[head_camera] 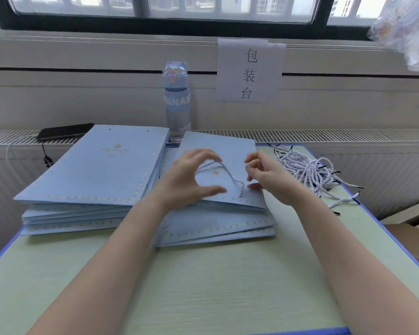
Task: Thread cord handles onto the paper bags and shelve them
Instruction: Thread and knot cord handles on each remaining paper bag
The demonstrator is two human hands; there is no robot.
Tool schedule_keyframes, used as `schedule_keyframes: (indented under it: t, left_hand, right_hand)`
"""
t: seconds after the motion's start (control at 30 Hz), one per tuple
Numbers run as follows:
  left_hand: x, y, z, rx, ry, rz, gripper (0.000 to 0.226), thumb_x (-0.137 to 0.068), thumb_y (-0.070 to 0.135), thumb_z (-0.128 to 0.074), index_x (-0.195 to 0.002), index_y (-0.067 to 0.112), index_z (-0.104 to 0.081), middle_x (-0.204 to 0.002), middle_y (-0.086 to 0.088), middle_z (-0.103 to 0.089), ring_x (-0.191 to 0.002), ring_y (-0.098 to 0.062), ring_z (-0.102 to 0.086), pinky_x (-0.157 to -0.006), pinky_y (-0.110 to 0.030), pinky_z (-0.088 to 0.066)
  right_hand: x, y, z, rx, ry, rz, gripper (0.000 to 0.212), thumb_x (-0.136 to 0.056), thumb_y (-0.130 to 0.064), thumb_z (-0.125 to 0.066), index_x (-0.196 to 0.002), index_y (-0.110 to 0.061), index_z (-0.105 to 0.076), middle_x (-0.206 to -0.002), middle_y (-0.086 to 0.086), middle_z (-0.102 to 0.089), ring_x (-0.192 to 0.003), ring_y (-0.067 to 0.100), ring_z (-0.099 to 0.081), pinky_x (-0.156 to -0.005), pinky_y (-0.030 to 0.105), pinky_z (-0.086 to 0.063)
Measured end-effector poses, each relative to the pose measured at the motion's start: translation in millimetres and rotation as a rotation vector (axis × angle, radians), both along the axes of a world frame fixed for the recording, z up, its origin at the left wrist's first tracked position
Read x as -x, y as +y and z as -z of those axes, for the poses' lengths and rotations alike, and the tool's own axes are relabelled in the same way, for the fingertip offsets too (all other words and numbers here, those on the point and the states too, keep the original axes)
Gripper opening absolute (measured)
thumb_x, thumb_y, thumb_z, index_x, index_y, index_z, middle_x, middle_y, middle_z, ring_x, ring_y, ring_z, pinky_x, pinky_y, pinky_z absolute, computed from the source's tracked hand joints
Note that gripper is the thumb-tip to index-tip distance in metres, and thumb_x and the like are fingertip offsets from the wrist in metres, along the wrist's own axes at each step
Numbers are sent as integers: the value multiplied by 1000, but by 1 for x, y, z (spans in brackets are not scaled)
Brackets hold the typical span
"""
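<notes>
In the head view, the person is reaching both forearms across the pale green worktop [203,286] toward its far edge. Two stacks of flat light-blue paper bags are lying there. The taller left stack [94,170] is sitting at the far left corner, and the right stack [215,228] is lying just beside it, near the middle of the far edge. Both hands are hovering over the top bag [223,146] of the right stack.

The left hand [189,180] is arching wide, its thumb well apart from its curved fingers. A white twisted cord [231,174] is rising to those fingertips, which are holding it off the bag. From there the cord is trailing right and down onto the bag's near edge.

The right hand [264,174] is curling its fingers narrow, one fingertip touching the bag just beside the cord's lower end. Motion blur is hiding whether it is pinching anything.

A loose bundle of cords [307,170] is lying at the far right corner. Behind the worktop, a water bottle [177,100] is standing upright and a dark phone [65,131] is lying flat on the ledge. A paper sign [249,71] is hanging on the wall.
</notes>
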State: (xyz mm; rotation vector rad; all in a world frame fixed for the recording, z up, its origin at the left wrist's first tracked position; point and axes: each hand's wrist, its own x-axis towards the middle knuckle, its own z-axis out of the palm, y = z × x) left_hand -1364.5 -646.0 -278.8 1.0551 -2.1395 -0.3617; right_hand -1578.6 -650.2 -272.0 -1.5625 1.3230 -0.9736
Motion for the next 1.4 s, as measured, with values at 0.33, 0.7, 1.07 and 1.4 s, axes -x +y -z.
schedule_keyframes:
  t: [0.33,0.7,1.07,1.4]
  left_hand:
    - [-1,-9,20,-4,-286,-31,30,-82,34,-71,-109,21,-72,-102,-3,-72,-94,-23,-65,-83,-35,-49]
    - [8,1,5,215,371,-149,27,-88,27,-59,-102,8,-74,-84,4,-74,-69,5,-58,-59,-12,-41]
    - [33,13,9,39,511,8,64,-84,57,-57,-128,11,-59,-124,-1,-64,-114,-10,-61,-96,-36,-51]
    - [14,6,-8,579,308,-94,52,-85,31,-67,-125,1,-54,-124,-6,-58,-117,-18,-53,-103,-49,-41]
  right_hand:
    - [15,21,-16,53,347,-318,33,-79,-30,-74,-108,-40,-64,-129,-29,-50,-122,-10,-43,-100,20,-34]
    - [13,25,-36,369,145,32,80,-69,-44,-74,-136,-48,-31,-142,-19,-37,-120,0,-47,-96,26,-42]
    - [-50,35,-4,811,123,335,16,-91,-6,-43,-88,-1,-58,-52,-16,-36,-48,4,-40,-46,6,-28]
    - [-21,10,6,1106,501,199,24,-83,0,-57,-103,-1,-71,-94,11,-73,-80,22,-69,-77,19,-46]
